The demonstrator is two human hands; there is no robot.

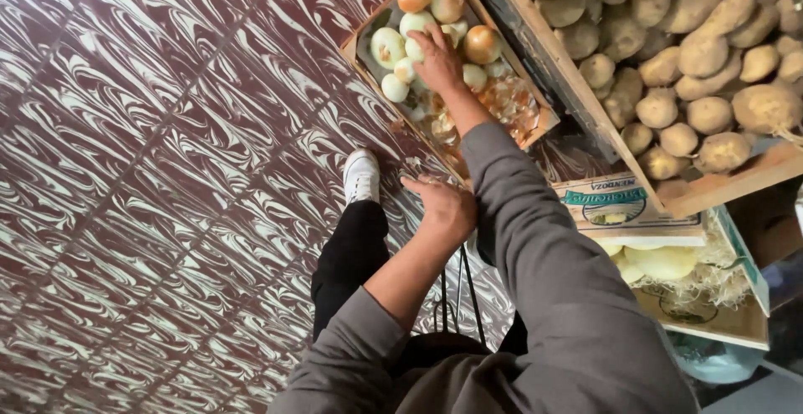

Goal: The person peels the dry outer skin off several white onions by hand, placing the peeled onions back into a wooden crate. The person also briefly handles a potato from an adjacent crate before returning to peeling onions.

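Onions fill the far half of a shallow cardboard box on the tiled floor, and every place below is told from that box. They lie loose, touching and partly piled, most of them peeled and pale, three at the far end and the right edge with their brown skin on. Loose skins have gathered in the near half of the box, probably shed there in the sorting.

The right hand reaches into the box, palm down, fingers spread and curled over a pale onion near the middle of the heap. It touches the onion; whether the fingers have closed around it I cannot tell, since the hand covers it. The arm runs from the near edge of the box toward the far end, so the reach follows the box's long axis, which slants up and left in the view.

The onions are near round, so they show little long axis; the one left of the hand lies on its side, its stem end pointing toward the box's left wall.

The left hand hangs just short of the box's near corner, fingers loosely bent and holding nothing that shows. A white shoe stands on the floor left of that corner. Right of the box, a wooden crate of potatoes sits higher, tilted toward the viewer.
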